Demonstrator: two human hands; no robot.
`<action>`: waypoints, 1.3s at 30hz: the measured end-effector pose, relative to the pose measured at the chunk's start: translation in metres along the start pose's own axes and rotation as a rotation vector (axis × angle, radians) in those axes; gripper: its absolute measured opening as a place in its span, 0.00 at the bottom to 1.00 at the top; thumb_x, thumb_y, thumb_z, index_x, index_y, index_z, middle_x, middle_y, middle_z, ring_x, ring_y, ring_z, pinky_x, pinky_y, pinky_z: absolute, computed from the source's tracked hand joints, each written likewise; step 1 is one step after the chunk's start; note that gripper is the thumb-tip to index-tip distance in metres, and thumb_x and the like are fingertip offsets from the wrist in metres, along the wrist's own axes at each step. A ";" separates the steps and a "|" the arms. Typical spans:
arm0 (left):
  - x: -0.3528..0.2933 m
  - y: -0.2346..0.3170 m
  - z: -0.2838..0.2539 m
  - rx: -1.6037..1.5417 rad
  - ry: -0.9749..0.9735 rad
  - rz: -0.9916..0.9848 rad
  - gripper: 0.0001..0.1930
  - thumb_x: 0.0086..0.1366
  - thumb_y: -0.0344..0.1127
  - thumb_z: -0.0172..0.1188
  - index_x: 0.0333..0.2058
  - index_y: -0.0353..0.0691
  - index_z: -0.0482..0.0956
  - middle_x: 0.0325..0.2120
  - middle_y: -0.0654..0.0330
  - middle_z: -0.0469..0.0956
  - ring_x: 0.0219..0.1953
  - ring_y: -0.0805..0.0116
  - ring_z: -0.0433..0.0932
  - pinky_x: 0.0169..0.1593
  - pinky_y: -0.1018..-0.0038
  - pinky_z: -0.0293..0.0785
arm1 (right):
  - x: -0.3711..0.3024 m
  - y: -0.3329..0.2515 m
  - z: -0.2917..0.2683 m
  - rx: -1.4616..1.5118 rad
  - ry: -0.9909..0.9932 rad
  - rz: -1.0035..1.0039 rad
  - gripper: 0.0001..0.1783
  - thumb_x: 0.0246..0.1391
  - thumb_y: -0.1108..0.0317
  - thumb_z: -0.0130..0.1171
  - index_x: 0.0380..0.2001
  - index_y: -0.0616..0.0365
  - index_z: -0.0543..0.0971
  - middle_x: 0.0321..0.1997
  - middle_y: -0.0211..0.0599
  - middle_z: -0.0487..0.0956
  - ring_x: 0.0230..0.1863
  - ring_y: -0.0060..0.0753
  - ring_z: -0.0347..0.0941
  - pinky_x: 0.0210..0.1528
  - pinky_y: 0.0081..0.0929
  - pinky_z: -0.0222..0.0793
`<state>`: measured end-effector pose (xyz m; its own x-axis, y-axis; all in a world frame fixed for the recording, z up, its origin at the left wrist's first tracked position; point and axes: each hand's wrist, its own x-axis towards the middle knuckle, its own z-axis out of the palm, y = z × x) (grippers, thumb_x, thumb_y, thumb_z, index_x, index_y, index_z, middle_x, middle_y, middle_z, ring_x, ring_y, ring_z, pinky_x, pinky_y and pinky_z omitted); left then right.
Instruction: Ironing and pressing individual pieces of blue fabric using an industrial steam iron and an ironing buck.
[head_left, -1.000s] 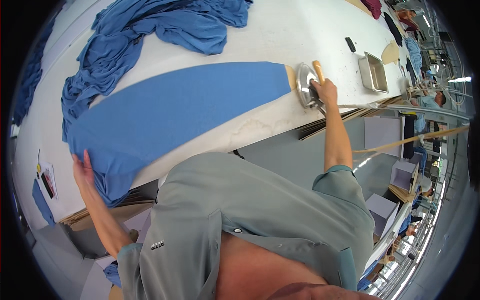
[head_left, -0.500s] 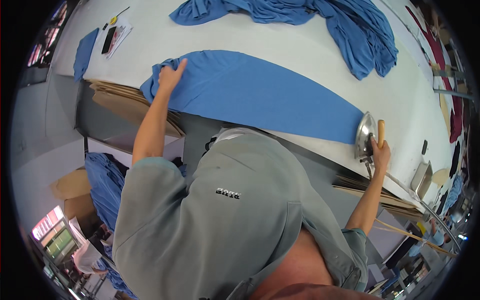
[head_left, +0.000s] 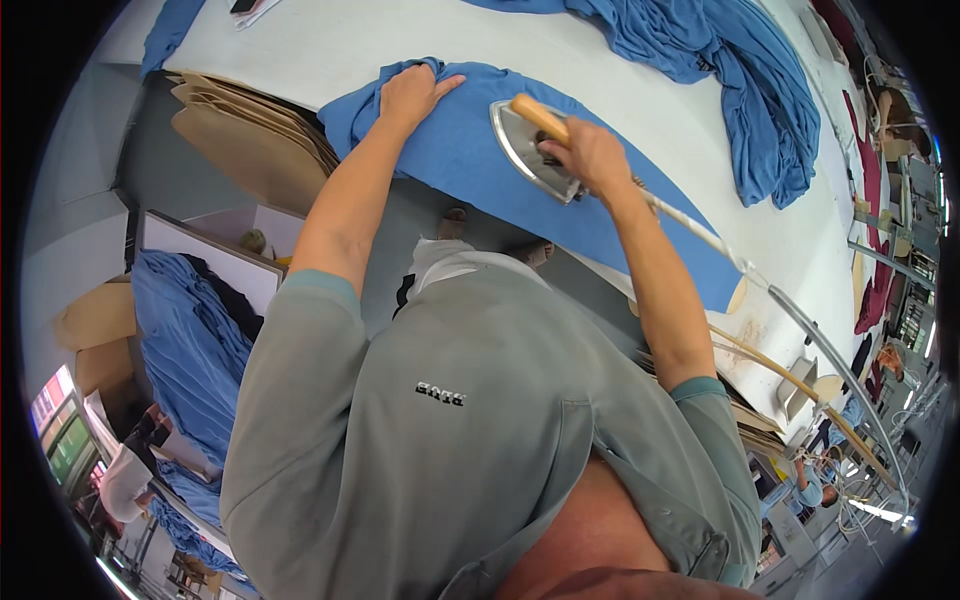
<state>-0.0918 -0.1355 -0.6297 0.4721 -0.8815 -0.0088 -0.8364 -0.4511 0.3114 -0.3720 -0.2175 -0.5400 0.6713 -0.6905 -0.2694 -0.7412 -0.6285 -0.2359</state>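
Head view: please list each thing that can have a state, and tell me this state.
Spread cloth: laid out, rumpled at its left end.
Iron: held over the cloth; contact unclear.
Right grip: closed on the iron.
Left grip: on the cloth, thumb extended.
Cloth heap: crumpled.
Tan boards: stacked.

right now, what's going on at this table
The person's right hand grips a metal iron over a blue cloth spread along the white table. Their left hand is on the cloth near its left end. More blue fabric lies heaped toward the table's far side.
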 end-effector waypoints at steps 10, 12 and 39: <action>0.012 -0.010 -0.012 -0.139 -0.138 0.016 0.38 0.62 0.70 0.51 0.23 0.32 0.77 0.21 0.51 0.80 0.24 0.52 0.79 0.34 0.63 0.76 | -0.071 -0.110 0.055 -0.012 0.088 -0.165 0.17 0.52 0.54 0.65 0.36 0.53 0.73 0.31 0.39 0.76 0.26 0.47 0.77 0.29 0.37 0.73; 0.011 -0.011 -0.013 -0.136 -0.137 -0.041 0.38 0.63 0.68 0.51 0.23 0.30 0.78 0.21 0.50 0.80 0.24 0.51 0.79 0.34 0.63 0.76 | -0.069 -0.092 0.055 -0.029 0.146 -0.074 0.18 0.52 0.53 0.64 0.36 0.54 0.73 0.32 0.40 0.76 0.26 0.48 0.76 0.29 0.37 0.73; 0.034 -0.039 0.015 -0.415 0.052 -0.179 0.22 0.55 0.46 0.66 0.27 0.26 0.79 0.23 0.44 0.79 0.26 0.51 0.77 0.36 0.63 0.75 | -0.047 -0.115 0.062 0.242 0.039 0.135 0.16 0.48 0.55 0.66 0.31 0.56 0.77 0.31 0.39 0.79 0.28 0.44 0.78 0.31 0.41 0.74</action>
<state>-0.0472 -0.1504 -0.6566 0.6217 -0.7814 -0.0528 -0.5625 -0.4924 0.6642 -0.3187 -0.0909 -0.5584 0.5623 -0.7785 -0.2790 -0.8010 -0.4289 -0.4176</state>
